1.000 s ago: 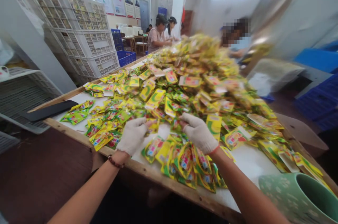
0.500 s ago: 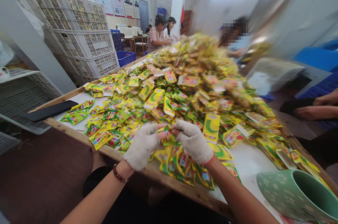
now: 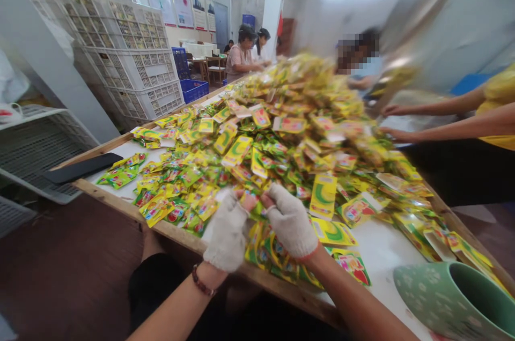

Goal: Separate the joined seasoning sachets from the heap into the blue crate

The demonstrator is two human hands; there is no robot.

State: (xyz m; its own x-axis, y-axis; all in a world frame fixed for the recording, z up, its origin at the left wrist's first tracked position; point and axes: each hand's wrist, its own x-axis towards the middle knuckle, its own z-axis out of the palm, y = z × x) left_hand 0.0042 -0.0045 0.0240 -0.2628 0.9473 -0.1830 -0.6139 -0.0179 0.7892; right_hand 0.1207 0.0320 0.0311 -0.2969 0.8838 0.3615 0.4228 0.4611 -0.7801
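Note:
My left hand (image 3: 229, 231), in a white fingerless glove, is closed, its bare fingertips pinched together. Facing it is my right hand (image 3: 292, 222), gloved the same way, also with curled, pinching fingers. A small yellow-green packet (image 3: 258, 207) shows between the fingertips, mostly hidden by them and hard to tell from the pile behind. Below and between my wrists lie several yellow-green packets (image 3: 259, 250) in a bunch at the table edge. Ahead rises a large heap of flat yellow boxes (image 3: 237, 150) and loose green packets (image 3: 189, 175).
A green flowered cup (image 3: 422, 293) lies tilted at the near right. A dark flat object (image 3: 82, 167) rests on the table's left corner. White crates (image 3: 140, 67) are stacked at left. Co-workers sit along the far side; at right another person's arms (image 3: 438, 121) reach to the heap.
My left hand has turned more upright, its wrist shifting right. Both hands stay close together. At right, a person in yellow has leaned in with arms stretched to the heap.

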